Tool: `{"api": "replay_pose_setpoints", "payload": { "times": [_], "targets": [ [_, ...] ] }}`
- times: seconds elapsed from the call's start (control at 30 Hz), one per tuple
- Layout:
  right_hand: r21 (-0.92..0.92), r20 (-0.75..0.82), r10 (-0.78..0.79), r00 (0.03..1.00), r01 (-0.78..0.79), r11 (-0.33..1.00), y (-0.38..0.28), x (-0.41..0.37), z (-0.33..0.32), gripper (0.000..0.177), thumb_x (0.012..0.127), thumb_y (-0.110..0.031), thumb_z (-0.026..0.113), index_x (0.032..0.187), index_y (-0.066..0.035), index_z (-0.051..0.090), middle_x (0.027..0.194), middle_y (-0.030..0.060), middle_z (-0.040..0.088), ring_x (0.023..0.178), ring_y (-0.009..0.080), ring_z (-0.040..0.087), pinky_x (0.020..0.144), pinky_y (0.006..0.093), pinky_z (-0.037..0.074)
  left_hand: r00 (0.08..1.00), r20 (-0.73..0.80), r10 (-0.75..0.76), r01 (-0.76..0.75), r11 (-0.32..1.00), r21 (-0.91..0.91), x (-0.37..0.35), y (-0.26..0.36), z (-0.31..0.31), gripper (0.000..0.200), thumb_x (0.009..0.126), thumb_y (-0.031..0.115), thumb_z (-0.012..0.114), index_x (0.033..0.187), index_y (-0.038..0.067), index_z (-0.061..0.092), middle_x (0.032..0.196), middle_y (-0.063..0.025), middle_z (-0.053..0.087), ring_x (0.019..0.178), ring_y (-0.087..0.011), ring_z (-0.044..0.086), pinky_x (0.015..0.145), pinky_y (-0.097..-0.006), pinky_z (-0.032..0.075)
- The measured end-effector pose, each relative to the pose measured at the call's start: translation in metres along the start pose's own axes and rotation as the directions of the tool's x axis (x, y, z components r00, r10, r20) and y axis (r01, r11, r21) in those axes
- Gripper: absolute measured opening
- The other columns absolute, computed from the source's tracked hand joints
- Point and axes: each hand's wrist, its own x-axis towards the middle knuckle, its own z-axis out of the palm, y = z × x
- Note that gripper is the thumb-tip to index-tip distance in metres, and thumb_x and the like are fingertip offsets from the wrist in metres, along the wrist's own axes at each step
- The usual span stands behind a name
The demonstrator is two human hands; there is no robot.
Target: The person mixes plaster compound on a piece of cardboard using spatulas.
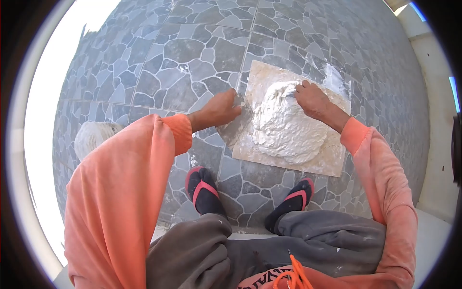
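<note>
A wet mound of white plaster (288,127) is spread over a square tan board (260,74) on the floor. My left hand (221,110) is closed on the upper edge of a flat grey plaster-smeared scraper (234,129), which tilts against the board's left side. At the mound's top right, my right hand (312,99) is closed around a putty knife (290,94). Only a small grey bit of its blade shows; its handle is hidden in the fingers.
Grey stone-pattern tiles (183,50) make up the floor. White smears (335,79) mark it beyond the board's right corner. A whitish round bundle or bucket (94,138) sits at the left, partly behind my sleeve. My sandalled feet (204,190) are just below the board.
</note>
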Motion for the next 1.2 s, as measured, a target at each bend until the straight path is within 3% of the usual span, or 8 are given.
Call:
{"api": "replay_pose_setpoints", "payload": {
  "times": [0.2,0.33,0.53,0.67,0.8,0.93,1.17,1.2],
  "targets": [
    [0.045,0.202,-0.041,0.979,0.033,0.998,0.01,-0.004,-0.003,0.018,0.07,0.003,0.061,0.086,0.002,0.067,0.094,0.0126,0.061,0.095,0.0308,0.057,0.081,0.0402,0.052,1.0,0.007,-0.001,0.001,1.0,-0.016,-0.003,0.001,0.002,0.046,0.082,0.022,0.06,0.112,-0.011,0.049,0.097,-0.0335,0.061,0.093,-0.0468,0.06,0.083,-0.0508,0.046],
    [0.006,-0.034,0.074,0.997,-0.074,0.997,0.019,0.003,0.0,0.015,0.072,-0.001,0.064,0.084,0.004,0.069,0.101,0.0173,0.064,0.102,0.0335,0.06,0.081,0.041,0.054,0.997,0.061,-0.051,0.051,0.999,0.002,-0.001,0.008,-0.005,0.046,0.082,0.021,0.06,0.114,-0.01,0.048,0.099,-0.0341,0.061,0.095,-0.0466,0.06,0.083,-0.0508,0.046],
    [0.133,0.254,-0.035,0.967,0.001,0.991,0.019,0.01,-0.008,0.017,0.07,0.001,0.058,0.085,0.004,0.066,0.093,0.0147,0.062,0.095,0.0335,0.059,0.079,0.0416,0.053,0.999,0.028,-0.035,0.035,0.999,-0.013,-0.003,0.005,-0.001,0.045,0.083,0.021,0.059,0.113,-0.01,0.048,0.1,-0.034,0.061,0.095,-0.0469,0.06,0.083,-0.0511,0.046],
    [0.038,-0.012,-0.048,0.999,0.049,0.998,0.017,0.01,0.028,0.017,0.07,-0.002,0.06,0.084,0.002,0.069,0.081,0.0214,0.067,0.08,0.0383,0.066,0.076,0.0418,0.055,0.999,0.027,-0.035,0.034,0.999,0.007,0.001,0.004,0.0,0.045,0.083,0.022,0.059,0.113,-0.01,0.048,0.098,-0.0338,0.061,0.093,-0.0472,0.06,0.082,-0.0514,0.046],
    [0.275,0.23,-0.097,0.968,0.031,0.961,0.023,0.008,-0.005,0.018,0.066,-0.003,0.058,0.081,0.001,0.068,0.076,0.0232,0.064,0.077,0.039,0.064,0.07,0.0445,0.051,1.0,0.017,-0.019,0.019,1.0,-0.017,-0.001,0.002,0.001,0.046,0.083,0.022,0.059,0.114,-0.01,0.049,0.098,-0.0334,0.061,0.094,-0.047,0.06,0.082,-0.0511,0.046],
    [0.014,-0.039,0.049,0.998,-0.048,0.999,0.039,0.006,0.017,0.014,0.066,-0.003,0.06,0.075,0.003,0.068,0.077,0.0215,0.066,0.075,0.0387,0.065,0.07,0.0442,0.054,0.999,0.022,-0.039,0.039,0.999,-0.011,-0.001,0.005,-0.002,0.046,0.082,0.022,0.059,0.114,-0.01,0.049,0.098,-0.0339,0.062,0.094,-0.0474,0.06,0.082,-0.051,0.047],
    [0.187,0.286,-0.008,0.958,-0.048,0.981,0.027,0.0,-0.027,0.015,0.067,-0.004,0.062,0.078,0.004,0.068,0.08,0.0205,0.067,0.078,0.0376,0.066,0.068,0.0438,0.054,0.999,0.035,-0.024,0.025,1.0,-0.019,-0.002,0.007,-0.004,0.047,0.082,0.021,0.059,0.114,-0.012,0.049,0.095,-0.0344,0.062,0.092,-0.0481,0.06,0.082,-0.0511,0.047],
    [0.148,0.152,0.019,0.988,-0.042,0.988,0.029,0.001,-0.02,0.015,0.067,-0.004,0.062,0.078,0.004,0.068,0.082,0.0203,0.067,0.08,0.0374,0.065,0.069,0.044,0.054,0.999,0.039,-0.031,0.031,1.0,-0.002,-0.001,0.008,-0.003,0.048,0.082,0.022,0.06,0.115,-0.011,0.049,0.098,-0.0339,0.062,0.094,-0.0468,0.061,0.083,-0.0493,0.047]
  ]
}}
